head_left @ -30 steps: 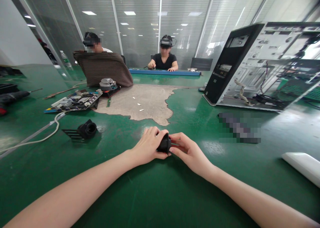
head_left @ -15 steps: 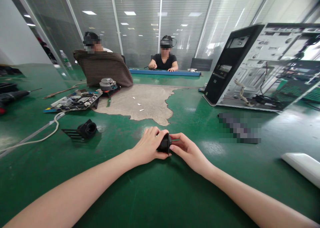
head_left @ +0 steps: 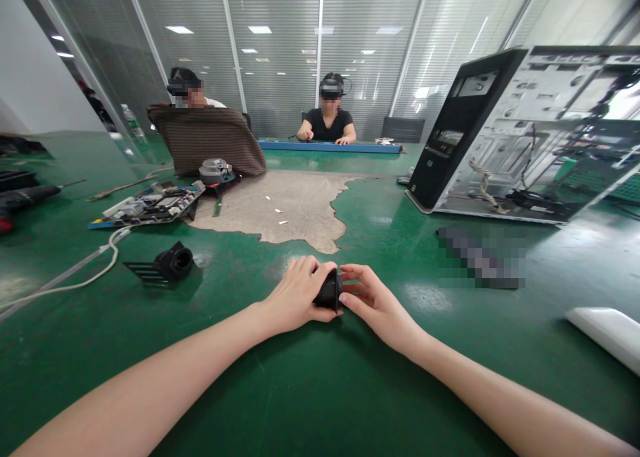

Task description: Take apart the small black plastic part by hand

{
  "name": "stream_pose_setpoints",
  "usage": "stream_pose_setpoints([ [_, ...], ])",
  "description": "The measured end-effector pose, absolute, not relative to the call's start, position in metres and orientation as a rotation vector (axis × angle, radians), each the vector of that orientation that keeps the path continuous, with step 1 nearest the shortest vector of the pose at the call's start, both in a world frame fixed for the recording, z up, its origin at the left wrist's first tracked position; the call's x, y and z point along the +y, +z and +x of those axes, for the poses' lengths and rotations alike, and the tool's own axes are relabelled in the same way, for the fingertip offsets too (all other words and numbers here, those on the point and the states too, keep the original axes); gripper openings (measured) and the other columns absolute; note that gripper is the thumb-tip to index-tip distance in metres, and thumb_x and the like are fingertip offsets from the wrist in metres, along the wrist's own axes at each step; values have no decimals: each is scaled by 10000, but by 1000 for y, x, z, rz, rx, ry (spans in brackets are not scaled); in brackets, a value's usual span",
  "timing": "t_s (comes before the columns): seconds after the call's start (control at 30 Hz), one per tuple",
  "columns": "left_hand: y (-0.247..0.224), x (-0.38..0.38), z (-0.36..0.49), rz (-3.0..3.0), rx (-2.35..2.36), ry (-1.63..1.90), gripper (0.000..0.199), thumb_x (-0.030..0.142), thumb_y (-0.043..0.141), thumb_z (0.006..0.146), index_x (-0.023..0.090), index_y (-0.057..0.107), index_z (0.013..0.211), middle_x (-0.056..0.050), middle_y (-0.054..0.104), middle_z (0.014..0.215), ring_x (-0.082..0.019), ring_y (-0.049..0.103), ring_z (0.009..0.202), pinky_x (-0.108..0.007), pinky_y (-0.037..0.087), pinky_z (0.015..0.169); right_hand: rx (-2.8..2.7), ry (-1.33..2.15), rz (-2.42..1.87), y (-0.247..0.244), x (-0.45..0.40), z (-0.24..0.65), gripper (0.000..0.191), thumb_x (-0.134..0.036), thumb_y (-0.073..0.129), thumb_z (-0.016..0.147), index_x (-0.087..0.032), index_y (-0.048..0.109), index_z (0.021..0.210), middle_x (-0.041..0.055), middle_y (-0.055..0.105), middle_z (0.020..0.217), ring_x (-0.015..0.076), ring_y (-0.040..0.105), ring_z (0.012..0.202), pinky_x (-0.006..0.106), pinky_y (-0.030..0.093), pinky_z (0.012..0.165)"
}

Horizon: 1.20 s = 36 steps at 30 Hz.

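Just in front of me on the green tabletop, my left hand (head_left: 301, 290) is wrapped over a small black part (head_left: 327, 295) with a flat rim, held on its side. Thumb and fingers cover much of it, so its exact kind cannot be made out. From the right, my right hand (head_left: 373, 301) curves its thumb and fingers around the small round end beyond the rim. Farther left lies another black plastic part (head_left: 175, 262) with a round opening and a slatted grille, apart from both hands.
An opened computer case (head_left: 470, 137) stands at the right, near a blurred dark strip (head_left: 480, 260). A circuit board (head_left: 150, 203) and a pale cable (head_left: 113, 250) lie left. Behind a bare patch (head_left: 270, 200) sit two people, one at a blue mat (head_left: 330, 147). A white object (head_left: 607, 333) is far right.
The right hand's fingers have opened very slightly at the black part's round end. The left hand keeps the same hold, and the view has shifted a little.
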<state>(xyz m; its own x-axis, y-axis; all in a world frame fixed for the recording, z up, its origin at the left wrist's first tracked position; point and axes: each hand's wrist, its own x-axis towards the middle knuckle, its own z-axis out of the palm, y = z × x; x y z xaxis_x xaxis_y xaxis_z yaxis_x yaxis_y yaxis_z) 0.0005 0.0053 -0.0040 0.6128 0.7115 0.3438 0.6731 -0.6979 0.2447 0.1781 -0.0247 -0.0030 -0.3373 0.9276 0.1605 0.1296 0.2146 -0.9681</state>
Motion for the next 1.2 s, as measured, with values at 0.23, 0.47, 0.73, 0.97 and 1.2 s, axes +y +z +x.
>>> stream_pose_setpoints([
  [0.23, -4, 5, 0, 2755, 1189, 621, 632, 391, 655, 631, 205, 371, 1164, -51, 435, 949, -229, 431, 857, -353, 337, 745, -1715, 1216, -883, -8, -27, 181, 244, -204, 573, 778, -235, 476, 999, 25, 530, 1024, 168, 546, 1017, 337, 482, 872],
  [0.47, -5, 5, 0, 2756, 1207, 618, 639, 428, 656, 627, 200, 380, 1157, -54, 434, 945, -234, 431, 858, -357, 340, 746, -1671, 1220, -958, -2, -25, 180, 197, -257, 540, 800, -217, 482, 983, 35, 560, 984, 172, 574, 958, 340, 496, 812],
  [0.73, -4, 5, 0, 2739, 1179, 627, 616, 380, 650, 631, 207, 377, 1154, -51, 433, 945, -234, 428, 853, -354, 336, 740, -1740, 1185, -898, -7, -27, 181, 261, -204, 571, 774, -238, 471, 1012, 36, 508, 1050, 170, 531, 1023, 344, 496, 855],
  [0.97, -4, 5, 0, 2728, 1184, 650, 637, 413, 658, 627, 218, 374, 1162, -51, 435, 949, -237, 429, 857, -359, 334, 745, -1705, 1182, -934, -5, -25, 181, 161, -230, 533, 804, -225, 482, 957, 37, 531, 1003, 171, 560, 974, 336, 506, 814],
  [1.2, -3, 5, 0, 2738, 1189, 617, 644, 374, 661, 621, 210, 366, 1170, -51, 435, 954, -231, 427, 854, -353, 336, 747, -1779, 1135, -929, -7, -27, 182, 309, -180, 553, 780, -249, 456, 1065, 48, 470, 1120, 187, 518, 1056, 357, 503, 855],
])
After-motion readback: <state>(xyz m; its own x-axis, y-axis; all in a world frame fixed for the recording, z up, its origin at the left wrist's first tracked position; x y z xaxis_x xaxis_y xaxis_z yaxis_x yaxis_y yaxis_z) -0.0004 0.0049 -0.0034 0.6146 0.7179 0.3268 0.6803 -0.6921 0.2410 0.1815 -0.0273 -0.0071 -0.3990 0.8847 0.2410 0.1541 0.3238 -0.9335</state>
